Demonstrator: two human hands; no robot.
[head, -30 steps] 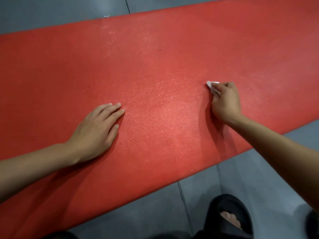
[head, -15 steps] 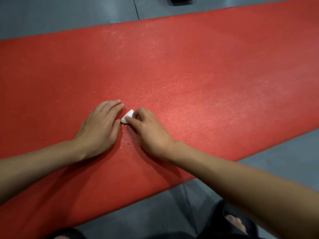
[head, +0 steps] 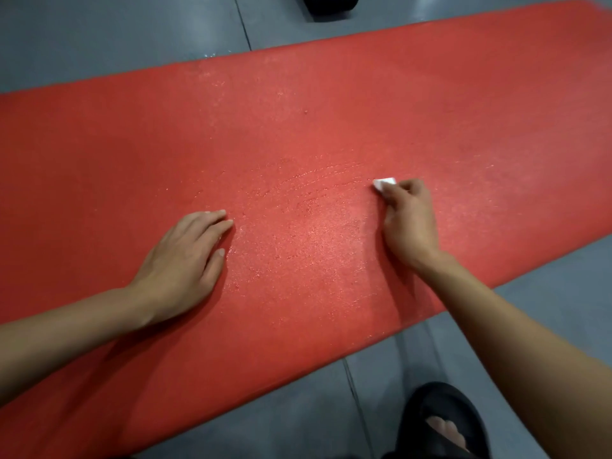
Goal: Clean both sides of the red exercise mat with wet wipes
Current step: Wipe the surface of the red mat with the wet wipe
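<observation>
The red exercise mat (head: 298, 127) lies flat on the grey floor and runs across the whole view. My left hand (head: 185, 260) rests palm down on the mat with straight fingers, left of centre. My right hand (head: 409, 223) is on the mat to the right, fingers curled round a small folded white wet wipe (head: 384, 183) that it presses on the surface. Only the wipe's tip shows past the fingers. Wet, shiny streaks mark the mat between the two hands.
Grey floor (head: 132, 31) with tile seams surrounds the mat. A dark object (head: 329, 6) sits on the floor beyond the mat's far edge. A foot in a black slipper (head: 440, 422) stands on the floor near the mat's front edge.
My right hand swept the wipe left until it met my left hand, then back right to where it is now. My left hand stayed pressed on the mat.
</observation>
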